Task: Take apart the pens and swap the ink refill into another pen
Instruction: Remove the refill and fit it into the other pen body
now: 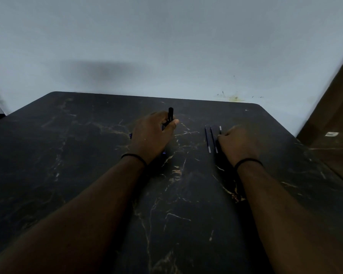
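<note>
My left hand (152, 135) is closed around a black pen barrel (170, 113) that sticks up past my thumb. Bits of blue pen parts (130, 136) peek out from under that hand on the table. To the right, three thin ink refills lie side by side: the left refill (207, 139), the middle refill (213, 139), and a third refill (220, 129) whose far end shows beyond my right hand (238, 144). My right hand's fingertips rest on that third refill; most of it is hidden under the hand.
A dark marble-patterned table (87, 165) fills the lower view, its far edge against a pale wall (166, 46). A brown wooden panel (335, 115) stands at the right, close to the table's corner.
</note>
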A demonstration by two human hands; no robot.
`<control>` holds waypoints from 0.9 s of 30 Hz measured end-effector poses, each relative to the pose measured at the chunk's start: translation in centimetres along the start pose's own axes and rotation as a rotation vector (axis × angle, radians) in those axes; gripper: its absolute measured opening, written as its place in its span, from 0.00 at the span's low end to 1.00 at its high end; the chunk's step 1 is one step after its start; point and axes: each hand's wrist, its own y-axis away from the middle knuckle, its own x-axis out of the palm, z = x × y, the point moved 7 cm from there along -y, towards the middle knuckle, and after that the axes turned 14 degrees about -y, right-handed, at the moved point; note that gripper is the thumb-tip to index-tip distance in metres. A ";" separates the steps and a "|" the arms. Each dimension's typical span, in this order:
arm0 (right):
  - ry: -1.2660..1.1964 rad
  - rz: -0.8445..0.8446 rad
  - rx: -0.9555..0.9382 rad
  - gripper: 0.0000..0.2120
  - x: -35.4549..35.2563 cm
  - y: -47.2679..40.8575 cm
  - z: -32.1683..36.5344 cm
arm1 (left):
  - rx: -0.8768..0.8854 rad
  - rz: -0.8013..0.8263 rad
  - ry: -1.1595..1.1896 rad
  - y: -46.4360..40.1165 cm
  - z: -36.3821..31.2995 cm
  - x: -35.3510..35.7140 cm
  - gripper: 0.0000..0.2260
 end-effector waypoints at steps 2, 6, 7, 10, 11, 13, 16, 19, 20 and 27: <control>0.004 0.011 0.002 0.14 0.1 0.0 0.0 | -0.001 -0.002 -0.001 0.0 0.0 0.0 0.16; 0.013 -0.019 0.004 0.16 -0.1 0.0 0.0 | 0.004 0.003 0.002 0.0 0.0 0.1 0.14; 0.013 -0.027 0.002 0.15 -0.1 0.1 0.0 | 0.005 0.003 0.003 0.0 0.0 0.1 0.14; -0.006 -0.069 -0.047 0.13 -0.5 0.0 0.4 | 0.007 0.014 0.003 0.0 0.0 0.1 0.16; -0.013 -0.087 -0.068 0.12 -0.6 0.1 0.6 | 0.007 0.013 0.006 0.0 0.0 0.1 0.16; -0.033 -0.091 -0.096 0.10 -0.6 0.1 0.9 | 0.010 0.003 0.008 0.0 0.0 0.1 0.15; -0.003 -0.057 -0.109 0.10 -0.1 0.2 1.3 | 0.006 -0.013 0.005 0.0 0.0 -0.1 0.14; 0.028 -0.067 -0.113 0.11 -0.3 0.3 1.4 | 0.009 -0.019 -0.001 -0.1 0.0 -0.1 0.14; 0.039 -0.080 -0.115 0.11 -0.5 0.2 1.4 | 0.010 -0.016 -0.006 -0.1 0.0 -0.1 0.14; 0.198 -0.153 -0.046 0.16 -1.9 0.0 0.2 | 0.018 -0.004 -0.006 -0.1 -0.1 -0.2 0.13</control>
